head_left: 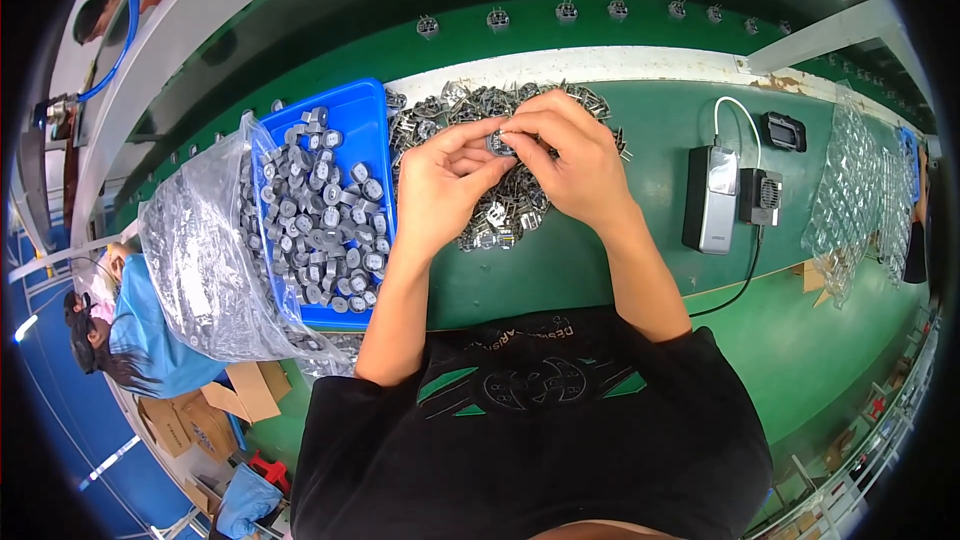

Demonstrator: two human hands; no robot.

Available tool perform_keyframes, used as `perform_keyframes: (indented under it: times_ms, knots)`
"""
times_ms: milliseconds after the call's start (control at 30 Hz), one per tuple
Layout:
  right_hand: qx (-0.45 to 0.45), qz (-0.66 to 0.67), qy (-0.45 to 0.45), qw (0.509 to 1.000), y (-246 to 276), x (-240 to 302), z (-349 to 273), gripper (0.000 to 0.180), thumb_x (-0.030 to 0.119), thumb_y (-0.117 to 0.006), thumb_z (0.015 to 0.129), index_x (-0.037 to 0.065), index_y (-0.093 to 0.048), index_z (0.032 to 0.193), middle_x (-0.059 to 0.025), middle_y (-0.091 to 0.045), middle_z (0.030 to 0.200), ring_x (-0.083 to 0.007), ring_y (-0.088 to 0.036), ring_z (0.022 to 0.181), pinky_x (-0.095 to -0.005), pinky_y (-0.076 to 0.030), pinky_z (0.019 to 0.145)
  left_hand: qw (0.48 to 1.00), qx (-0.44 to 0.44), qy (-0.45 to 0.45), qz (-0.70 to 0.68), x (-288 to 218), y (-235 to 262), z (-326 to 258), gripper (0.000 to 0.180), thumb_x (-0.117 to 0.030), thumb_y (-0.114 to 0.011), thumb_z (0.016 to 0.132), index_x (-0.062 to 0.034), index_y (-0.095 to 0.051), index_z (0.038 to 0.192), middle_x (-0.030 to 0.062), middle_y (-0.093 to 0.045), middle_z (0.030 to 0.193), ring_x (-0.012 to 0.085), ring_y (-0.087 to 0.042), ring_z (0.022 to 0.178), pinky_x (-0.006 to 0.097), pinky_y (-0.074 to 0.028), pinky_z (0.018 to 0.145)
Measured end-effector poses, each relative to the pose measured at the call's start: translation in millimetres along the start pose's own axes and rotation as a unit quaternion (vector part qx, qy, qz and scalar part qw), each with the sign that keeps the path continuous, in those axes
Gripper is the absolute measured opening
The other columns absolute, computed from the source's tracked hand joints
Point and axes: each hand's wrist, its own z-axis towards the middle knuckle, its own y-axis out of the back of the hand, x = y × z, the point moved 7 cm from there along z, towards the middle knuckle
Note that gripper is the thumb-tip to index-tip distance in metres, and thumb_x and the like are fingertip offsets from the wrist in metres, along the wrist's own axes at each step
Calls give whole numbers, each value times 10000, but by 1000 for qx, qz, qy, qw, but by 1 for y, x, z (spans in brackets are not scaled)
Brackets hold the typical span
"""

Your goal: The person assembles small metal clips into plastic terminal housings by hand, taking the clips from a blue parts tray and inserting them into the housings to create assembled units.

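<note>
Between the fingertips of both hands is a small grey part (499,144), its top showing some metal; the fingers cover most of it. My left hand (450,178) is closed on its left side, thumb and fingers pinching. From the right, my right hand (572,152) pinches the same part with thumb and forefinger. Beneath and behind the hands spreads a heap of metal-pinned parts (497,222) on the green tabletop (480,290). Left of my left forearm stands a blue bin (368,120) holding many small grey round pieces (318,230).
A clear plastic bag (200,240) lies over the bin's left side. To the right are a power bank (710,198), a small black device (761,196) with cables and a black frame (783,132). Beyond the pale ledge (660,62), several parts (567,10) stand in a row. Bubble wrap (845,200) hangs far right.
</note>
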Motion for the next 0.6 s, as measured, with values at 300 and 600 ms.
perform_keyframes:
  times_ms: [300, 600]
  knots:
    - [7, -12, -16, 1000, -3, -6, -4, 121, 36, -695, 831, 46, -713, 950, -68, -654, 868, -219, -659, 733, -314, -531, 632, 994, 9, 34, -102, 10, 9, 9, 320, 84, -696, 832, 55, -663, 1149, 114, -718, 930, 117, -682, 818, 220, -555, 764]
    - [41, -237, -221, 945, 63, -80, -2, 237, 132, -706, 810, 37, -700, 1027, -117, -661, 884, -301, -646, 782, -374, -521, 730, 930, -106, -76, 342, -23, 109, 107, 260, -161, -725, 821, -21, -742, 1040, 119, -723, 861, 169, -698, 761, 281, -529, 714]
